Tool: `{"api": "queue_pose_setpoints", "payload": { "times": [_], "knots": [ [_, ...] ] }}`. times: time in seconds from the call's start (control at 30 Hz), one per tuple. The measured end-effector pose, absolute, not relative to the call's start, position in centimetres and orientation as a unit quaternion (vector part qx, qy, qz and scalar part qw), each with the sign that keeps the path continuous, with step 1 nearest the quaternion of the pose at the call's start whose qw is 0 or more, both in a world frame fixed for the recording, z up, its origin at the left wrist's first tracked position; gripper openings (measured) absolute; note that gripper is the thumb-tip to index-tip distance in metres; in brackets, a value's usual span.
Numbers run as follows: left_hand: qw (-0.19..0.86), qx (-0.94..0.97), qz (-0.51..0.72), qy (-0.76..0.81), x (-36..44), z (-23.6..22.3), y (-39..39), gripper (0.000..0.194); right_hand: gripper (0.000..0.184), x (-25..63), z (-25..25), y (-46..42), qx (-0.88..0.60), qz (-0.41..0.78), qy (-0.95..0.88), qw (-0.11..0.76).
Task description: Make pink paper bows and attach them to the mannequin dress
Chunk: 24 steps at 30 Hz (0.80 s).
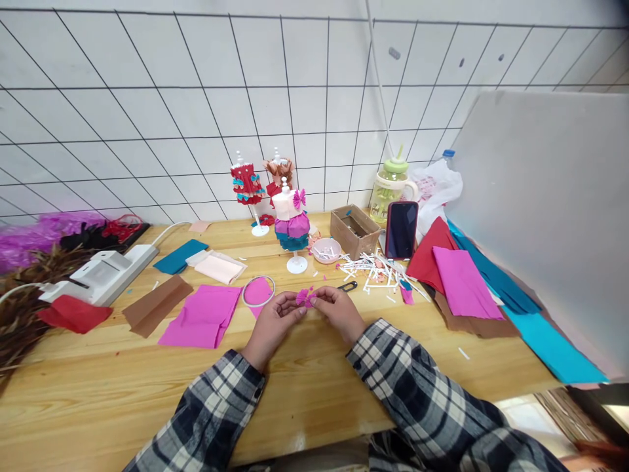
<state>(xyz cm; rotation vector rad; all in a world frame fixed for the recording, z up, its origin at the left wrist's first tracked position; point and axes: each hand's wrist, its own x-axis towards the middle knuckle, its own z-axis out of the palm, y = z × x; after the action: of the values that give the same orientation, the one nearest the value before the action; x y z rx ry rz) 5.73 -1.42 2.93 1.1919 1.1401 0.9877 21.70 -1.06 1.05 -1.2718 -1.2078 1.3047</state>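
Between my two hands is a small gathered piece of magenta crepe paper (305,298), pinched by the fingertips just above the table. My left hand (275,321) grips its left side, fingers closed. On the other side my right hand (340,311) pinches it with thumb and finger. Close behind stands a miniature dress form (291,226) with a pale pink top, a magenta and teal skirt and a magenta bow. A black-handled tool (348,286), partly hidden, lies beside my right hand. Left of my hands, a metal ring (244,296) rests on a magenta paper piece (257,286).
Magenta (204,318), brown (157,305) and teal (181,256) paper lie left, near a power strip (101,272). Behind are two dressed forms, a pink dish (326,250), a cardboard box (354,231), white paper sticks (378,270), a phone (401,229) and a bottle (388,190). More paper (466,282) is right.
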Motion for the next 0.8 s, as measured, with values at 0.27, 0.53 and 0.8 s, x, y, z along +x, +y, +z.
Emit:
{"api": "queue_pose_setpoints", "payload": {
  "times": [0.27,0.53,0.8],
  "knots": [
    [0.487,0.579,0.369,0.539,5.2,2.8,-1.1,0.034,0.012,22.6,1.8,-1.1,-0.551,0.448,-0.575,0.407],
    [0.454,0.596,0.379,0.543,5.2,2.7,-1.1,0.031,0.026,22.0,1.6,-1.3,-0.522,0.603,-0.445,0.408],
    [0.214,0.748,0.413,0.474,4.7,4.1,-1.4,0.013,0.014,22.8,3.6,-2.5,-0.512,0.26,-0.711,0.406]
  ]
}}
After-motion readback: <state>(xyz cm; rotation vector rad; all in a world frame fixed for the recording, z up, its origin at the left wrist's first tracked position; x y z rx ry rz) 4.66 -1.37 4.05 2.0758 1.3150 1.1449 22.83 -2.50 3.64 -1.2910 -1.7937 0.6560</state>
